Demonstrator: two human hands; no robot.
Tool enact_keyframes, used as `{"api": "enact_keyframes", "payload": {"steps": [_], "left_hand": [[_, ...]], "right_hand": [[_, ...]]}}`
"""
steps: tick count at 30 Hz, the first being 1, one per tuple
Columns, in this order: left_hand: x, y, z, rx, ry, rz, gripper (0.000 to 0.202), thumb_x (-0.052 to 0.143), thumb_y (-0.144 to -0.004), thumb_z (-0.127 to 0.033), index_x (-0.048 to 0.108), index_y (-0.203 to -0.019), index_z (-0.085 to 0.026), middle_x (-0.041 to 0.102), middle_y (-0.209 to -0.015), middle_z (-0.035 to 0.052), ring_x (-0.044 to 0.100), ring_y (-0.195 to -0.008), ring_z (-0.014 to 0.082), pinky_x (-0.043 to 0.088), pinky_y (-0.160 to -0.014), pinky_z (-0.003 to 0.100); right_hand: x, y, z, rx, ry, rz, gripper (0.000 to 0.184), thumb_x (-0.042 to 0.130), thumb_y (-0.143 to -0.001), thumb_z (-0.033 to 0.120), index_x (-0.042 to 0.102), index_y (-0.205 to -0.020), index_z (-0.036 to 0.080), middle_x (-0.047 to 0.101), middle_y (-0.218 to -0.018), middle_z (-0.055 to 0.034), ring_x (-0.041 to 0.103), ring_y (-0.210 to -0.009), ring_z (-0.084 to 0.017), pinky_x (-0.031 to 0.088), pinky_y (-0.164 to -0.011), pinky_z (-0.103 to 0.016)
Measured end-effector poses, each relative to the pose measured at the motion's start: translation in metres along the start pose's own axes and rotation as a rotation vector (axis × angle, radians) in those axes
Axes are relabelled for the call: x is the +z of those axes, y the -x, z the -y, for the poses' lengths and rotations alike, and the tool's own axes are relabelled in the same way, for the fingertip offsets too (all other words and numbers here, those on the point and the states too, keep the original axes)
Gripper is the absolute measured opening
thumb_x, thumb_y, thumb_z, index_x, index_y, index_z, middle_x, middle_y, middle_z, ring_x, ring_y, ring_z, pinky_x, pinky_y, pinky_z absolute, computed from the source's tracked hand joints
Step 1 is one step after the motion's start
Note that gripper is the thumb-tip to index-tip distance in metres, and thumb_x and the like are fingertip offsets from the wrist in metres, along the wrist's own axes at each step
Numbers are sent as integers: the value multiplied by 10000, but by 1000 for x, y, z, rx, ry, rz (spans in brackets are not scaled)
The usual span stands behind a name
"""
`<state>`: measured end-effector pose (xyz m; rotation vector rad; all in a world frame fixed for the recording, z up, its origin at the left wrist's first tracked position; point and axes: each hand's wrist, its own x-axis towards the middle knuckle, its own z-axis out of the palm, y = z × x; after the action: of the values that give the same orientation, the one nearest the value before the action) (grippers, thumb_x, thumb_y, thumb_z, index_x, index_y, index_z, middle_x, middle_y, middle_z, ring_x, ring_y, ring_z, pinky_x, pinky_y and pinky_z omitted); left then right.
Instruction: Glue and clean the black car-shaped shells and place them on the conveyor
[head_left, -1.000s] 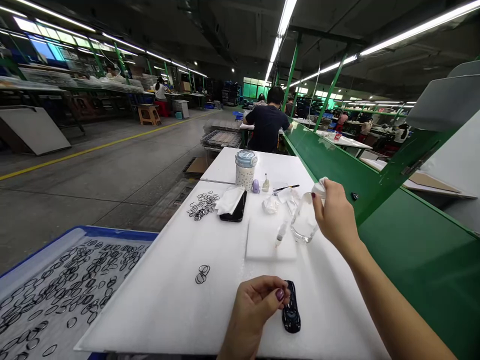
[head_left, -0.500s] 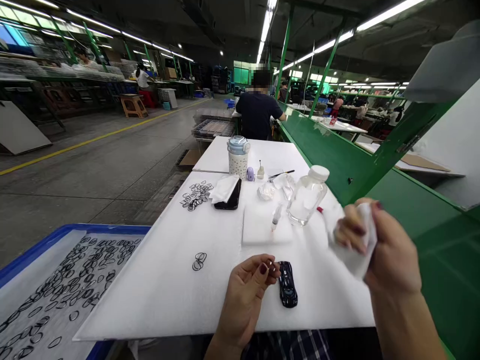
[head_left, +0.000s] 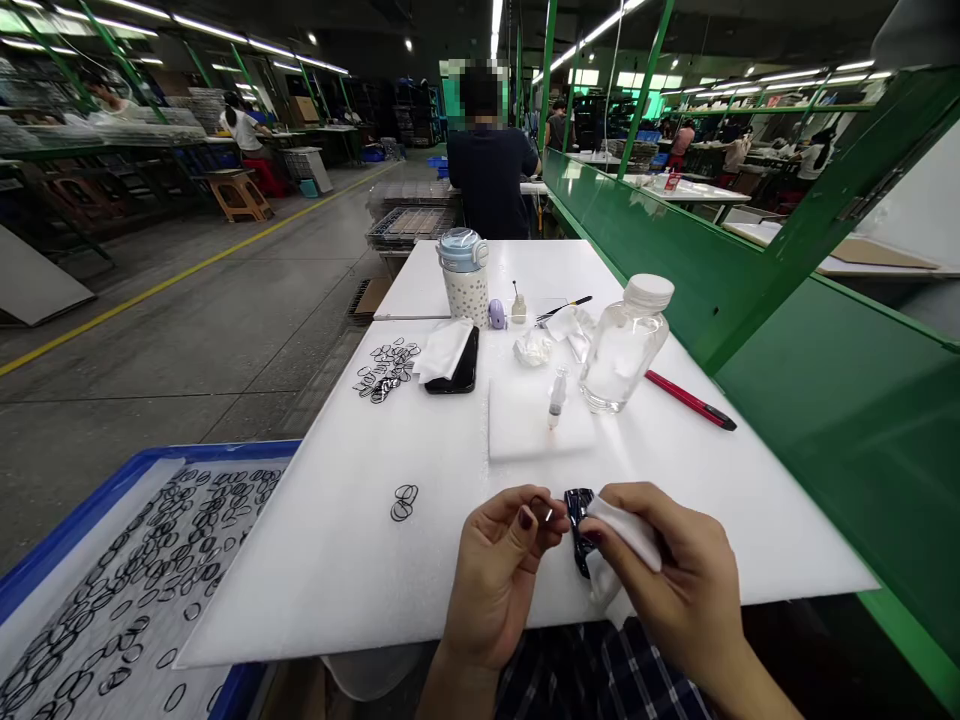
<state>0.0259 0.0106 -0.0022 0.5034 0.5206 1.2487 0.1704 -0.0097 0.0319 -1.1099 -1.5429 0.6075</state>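
Observation:
Between thumb and fingers, my left hand (head_left: 501,575) pinches a small dark ring (head_left: 541,508), mostly covered by the fingertips. My right hand (head_left: 671,570) is closed on a white tissue (head_left: 628,530), its folded edge held close to the ring. Under and behind the tissue lies a glossy black toy car (head_left: 577,505), partly hidden by my right hand. A few loose black rings (head_left: 404,503) rest on the white table to the left. Farther back, a heap of similar rings (head_left: 386,370) lies near the table's left edge.
A syringe (head_left: 557,398) lies on a white foam pad (head_left: 517,440). Behind it stand a clear bottle (head_left: 624,350) and a lidded cup (head_left: 463,280). A red pen (head_left: 690,400) lies right, a phone (head_left: 457,375) left under tissue. A blue tray (head_left: 127,470) holds many rings.
My right hand has come in from the right with the tissue, beside my left hand and over the toy car. The red pen now shows. My view has shifted slightly.

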Motion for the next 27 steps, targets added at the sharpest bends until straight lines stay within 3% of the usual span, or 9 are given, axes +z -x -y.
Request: {"api": "enact_keyframes", "payload": {"steps": [2,4,7,10,12,16,21,24,27], "left_hand": [[0,0,1,4,19,-2,123,793,-767,-236,772,-866,-166,753,-816,29,686,-739,89,549,-711,129],[0,-1,1,8,39,-20,138,821,-731,-224,776,-846,-165,757,-800,24,684,-734,84,547,-708,119],[-1,-1,1,12,57,-77,161,861,-671,-210,776,-799,-163,753,-755,13,679,-707,78,549,-696,115],[-1,-1,1,9,68,-119,175,882,-633,-203,774,-765,-163,746,-719,7,672,-664,68,543,-659,103],[-1,-1,1,-4,60,-109,174,880,-639,-221,774,-763,-160,747,-723,14,676,-659,73,546,-657,112],[-1,-1,0,-20,34,-77,150,857,-678,-241,774,-769,-157,749,-741,26,681,-676,86,556,-687,136],[1,-1,-2,-18,58,-104,150,874,-646,-199,767,-745,-159,736,-697,9,662,-653,66,544,-665,114],[1,0,-1,-19,59,-115,190,886,-625,-206,775,-773,-160,751,-728,27,683,-673,79,548,-664,108],[0,-1,-1,-17,44,-116,186,882,-634,-217,779,-782,-171,758,-744,37,702,-678,94,559,-665,113]], "right_hand": [[7,-1,-4,-215,133,-27,136,629,-879,130,639,-993,203,622,-743,-2,564,-619,-93,456,-556,-191],[14,-3,-6,-333,216,-7,214,590,-890,87,648,-1073,181,624,-850,-48,601,-695,-106,492,-602,-201],[18,-4,-6,-436,337,19,246,577,-885,69,645,-1107,150,574,-902,-76,582,-688,-107,495,-571,-209],[9,-7,-4,-501,402,118,240,563,-892,87,631,-1118,128,563,-893,-76,547,-646,-106,460,-514,-224],[0,-11,-3,-515,455,139,227,573,-887,92,636,-1101,130,567,-883,-68,545,-628,-101,448,-508,-229],[-2,-17,0,-507,460,38,222,595,-872,73,646,-1078,137,571,-876,-60,551,-612,-85,452,-521,-212],[8,-17,5,-531,411,191,202,527,-905,97,637,-1075,88,587,-850,-87,513,-605,-110,438,-498,-233],[-5,-19,9,-521,450,286,185,516,-916,119,659,-1033,110,589,-859,-82,515,-612,-111,431,-507,-239],[-26,-21,10,-421,469,172,190,560,-902,108,675,-1047,150,589,-897,-59,547,-630,-80,441,-539,-208]]}}
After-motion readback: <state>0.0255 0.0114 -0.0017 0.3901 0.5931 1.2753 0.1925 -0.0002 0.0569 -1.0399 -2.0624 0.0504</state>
